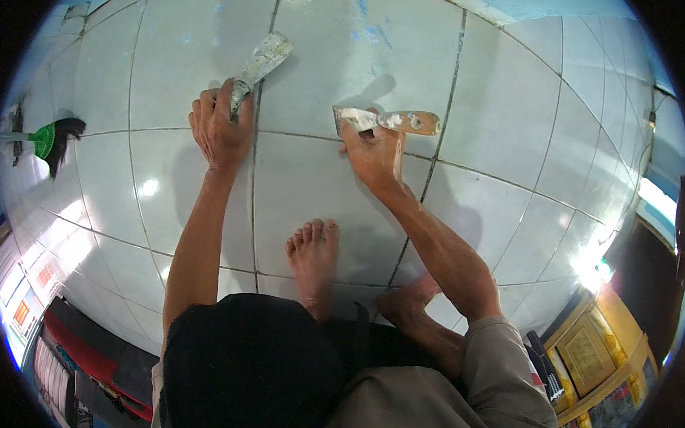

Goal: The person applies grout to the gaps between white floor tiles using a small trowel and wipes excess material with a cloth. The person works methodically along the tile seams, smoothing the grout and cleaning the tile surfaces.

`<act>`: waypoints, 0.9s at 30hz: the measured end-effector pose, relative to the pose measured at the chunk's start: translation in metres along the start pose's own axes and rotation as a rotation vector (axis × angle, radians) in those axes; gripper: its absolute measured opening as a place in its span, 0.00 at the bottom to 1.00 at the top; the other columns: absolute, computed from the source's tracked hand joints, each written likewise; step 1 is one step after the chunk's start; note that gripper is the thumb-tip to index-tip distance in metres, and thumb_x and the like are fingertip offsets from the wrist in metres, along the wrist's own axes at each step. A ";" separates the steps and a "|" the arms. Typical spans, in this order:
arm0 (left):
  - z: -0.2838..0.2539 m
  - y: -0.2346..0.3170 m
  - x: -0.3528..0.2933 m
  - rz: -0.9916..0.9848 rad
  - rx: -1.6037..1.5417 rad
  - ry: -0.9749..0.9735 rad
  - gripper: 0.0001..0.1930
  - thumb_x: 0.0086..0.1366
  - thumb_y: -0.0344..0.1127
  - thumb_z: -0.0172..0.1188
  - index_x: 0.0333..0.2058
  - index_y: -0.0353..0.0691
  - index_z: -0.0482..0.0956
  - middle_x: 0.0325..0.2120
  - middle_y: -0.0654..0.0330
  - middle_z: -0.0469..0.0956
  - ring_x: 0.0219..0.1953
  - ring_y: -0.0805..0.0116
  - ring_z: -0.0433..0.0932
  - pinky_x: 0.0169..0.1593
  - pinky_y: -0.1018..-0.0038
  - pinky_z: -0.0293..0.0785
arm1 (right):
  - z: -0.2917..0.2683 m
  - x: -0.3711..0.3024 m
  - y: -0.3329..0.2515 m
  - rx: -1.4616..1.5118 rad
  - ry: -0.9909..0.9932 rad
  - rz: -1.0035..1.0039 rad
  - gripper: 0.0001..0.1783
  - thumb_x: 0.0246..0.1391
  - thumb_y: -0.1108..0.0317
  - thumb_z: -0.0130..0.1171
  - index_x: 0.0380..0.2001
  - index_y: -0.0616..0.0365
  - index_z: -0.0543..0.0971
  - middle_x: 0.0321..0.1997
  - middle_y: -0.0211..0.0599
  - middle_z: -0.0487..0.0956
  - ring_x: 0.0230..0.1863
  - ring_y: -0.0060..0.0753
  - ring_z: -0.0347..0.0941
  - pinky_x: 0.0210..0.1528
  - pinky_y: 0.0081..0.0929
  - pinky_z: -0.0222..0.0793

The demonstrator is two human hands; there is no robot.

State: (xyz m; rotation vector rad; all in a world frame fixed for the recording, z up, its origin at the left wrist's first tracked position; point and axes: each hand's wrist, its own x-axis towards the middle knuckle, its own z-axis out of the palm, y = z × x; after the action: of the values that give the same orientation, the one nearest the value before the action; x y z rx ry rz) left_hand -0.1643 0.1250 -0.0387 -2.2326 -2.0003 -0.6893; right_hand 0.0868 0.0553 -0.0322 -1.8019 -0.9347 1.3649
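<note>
My left hand (219, 128) is closed around a paint-crusted scraper (266, 57). Its pale, broad end points up and to the right, away from me, over the floor tiles. To the right, my right hand (378, 156) grips a putty knife (415, 123) near its blade. White residue coats that blade, whose edge is turned to the left, while the wooden handle sticks out to the right past my fingers. Both hands are low over the white tiled floor (321, 175); I cannot tell whether either tool touches it. Blue paint smears (371, 30) mark the tiles farther ahead.
My bare foot (313, 258) rests on the tiles between my arms. A green broom (45, 139) with dark bristles lies at the far left. Wooden furniture (590, 355) stands at the lower right, and a red and black item (88, 356) at the lower left.
</note>
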 end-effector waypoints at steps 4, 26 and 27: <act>-0.001 0.004 0.003 -0.008 -0.058 0.038 0.20 0.57 0.39 0.71 0.49 0.45 0.83 0.37 0.63 0.76 0.40 0.62 0.73 0.45 0.64 0.67 | -0.051 0.014 0.043 -0.272 0.131 -0.442 0.08 0.62 0.68 0.63 0.37 0.62 0.82 0.30 0.31 0.83 0.28 0.21 0.79 0.34 0.23 0.75; -0.003 -0.006 0.001 -0.127 -0.095 0.013 0.20 0.60 0.40 0.67 0.51 0.43 0.79 0.37 0.59 0.76 0.41 0.57 0.73 0.46 0.61 0.66 | -0.069 -0.015 0.021 -0.037 0.120 -0.114 0.07 0.65 0.69 0.61 0.35 0.61 0.82 0.27 0.27 0.81 0.23 0.16 0.75 0.25 0.20 0.74; -0.003 -0.006 0.000 -0.131 -0.093 0.015 0.20 0.60 0.40 0.66 0.50 0.43 0.79 0.37 0.59 0.76 0.41 0.57 0.73 0.46 0.61 0.66 | -0.066 -0.016 0.024 -0.072 0.122 -0.109 0.07 0.65 0.69 0.61 0.35 0.61 0.82 0.26 0.27 0.81 0.23 0.16 0.75 0.24 0.20 0.73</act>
State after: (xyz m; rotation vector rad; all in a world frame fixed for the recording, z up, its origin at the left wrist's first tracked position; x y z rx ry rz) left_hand -0.1711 0.1252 -0.0375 -2.1531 -2.1657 -0.8256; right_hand 0.1510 0.0231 -0.0308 -1.8372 -1.0121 1.1548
